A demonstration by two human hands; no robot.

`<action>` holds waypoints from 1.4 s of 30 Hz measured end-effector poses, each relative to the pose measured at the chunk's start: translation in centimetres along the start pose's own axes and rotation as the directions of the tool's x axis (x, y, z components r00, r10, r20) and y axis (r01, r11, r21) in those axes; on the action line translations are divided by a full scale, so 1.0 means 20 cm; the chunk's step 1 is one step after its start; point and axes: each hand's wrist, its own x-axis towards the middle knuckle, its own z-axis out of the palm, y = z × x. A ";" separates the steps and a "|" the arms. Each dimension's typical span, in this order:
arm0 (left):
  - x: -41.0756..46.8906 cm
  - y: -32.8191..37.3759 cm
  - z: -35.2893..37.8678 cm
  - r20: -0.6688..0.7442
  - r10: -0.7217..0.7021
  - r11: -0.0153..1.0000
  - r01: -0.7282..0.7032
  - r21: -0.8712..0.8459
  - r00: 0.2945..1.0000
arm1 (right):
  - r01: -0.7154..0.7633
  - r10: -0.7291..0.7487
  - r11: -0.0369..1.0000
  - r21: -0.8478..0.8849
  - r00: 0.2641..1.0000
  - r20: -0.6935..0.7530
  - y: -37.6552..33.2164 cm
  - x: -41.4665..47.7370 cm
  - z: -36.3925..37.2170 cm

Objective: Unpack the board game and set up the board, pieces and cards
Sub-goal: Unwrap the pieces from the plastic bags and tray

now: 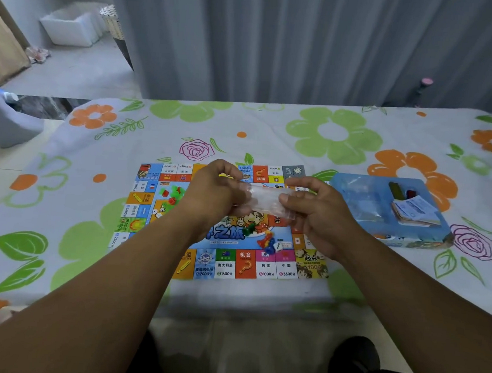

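Observation:
The colourful game board (pixel 228 260) lies flat on the flowered table cover. Above its middle, my left hand (pixel 212 192) and my right hand (pixel 318 214) both pinch a small clear plastic bag (pixel 264 197), one at each end. The bag looks empty. On the board sit red and green house pieces (pixel 172 194) at the left, coloured pawns (pixel 265 241) and a white die (pixel 278 247) near the front right. The blue box (pixel 362 206) to the right holds a stack of cards and paper money (pixel 414 212) and a few coloured pieces (pixel 398 191).
The table with its flowered cover (pixel 330 134) reaches to a grey curtain (pixel 307 45) at the back. A grey chair (pixel 5 117) stands off the left corner. White bins (pixel 72 28) sit on the floor at the far left. The table's front edge runs just below the board.

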 end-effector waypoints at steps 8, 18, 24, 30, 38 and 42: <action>0.04 -0.03 0.15 0.047 0.022 0.999 -0.020 -0.037 0.999 | 0.053 -0.054 0.998 -0.019 0.997 -0.054 -0.04 -0.03 -0.10; 0.08 -0.05 0.29 0.165 -0.099 0.987 0.118 -0.110 0.981 | 0.126 -0.143 0.988 -0.093 0.969 -0.200 -0.11 -0.04 -0.25; 0.11 -0.03 0.36 0.173 -0.102 0.953 0.147 -0.265 0.980 | 0.111 -0.146 0.982 -0.152 0.957 -0.249 -0.15 -0.06 -0.33; 0.14 -0.05 0.50 0.139 -0.101 0.921 0.146 -0.363 0.985 | 0.067 -0.124 0.974 -0.216 0.957 -0.263 -0.19 -0.07 -0.42; 0.17 -0.07 0.65 0.070 0.123 0.985 -0.113 -0.133 0.990 | 0.071 -0.147 0.890 -0.450 0.980 -0.137 -0.25 -0.07 -0.46; 0.19 -0.08 0.70 0.128 0.148 0.980 -0.128 -0.149 0.981 | 0.098 -0.168 0.844 -0.528 0.982 -0.087 -0.25 -0.04 -0.47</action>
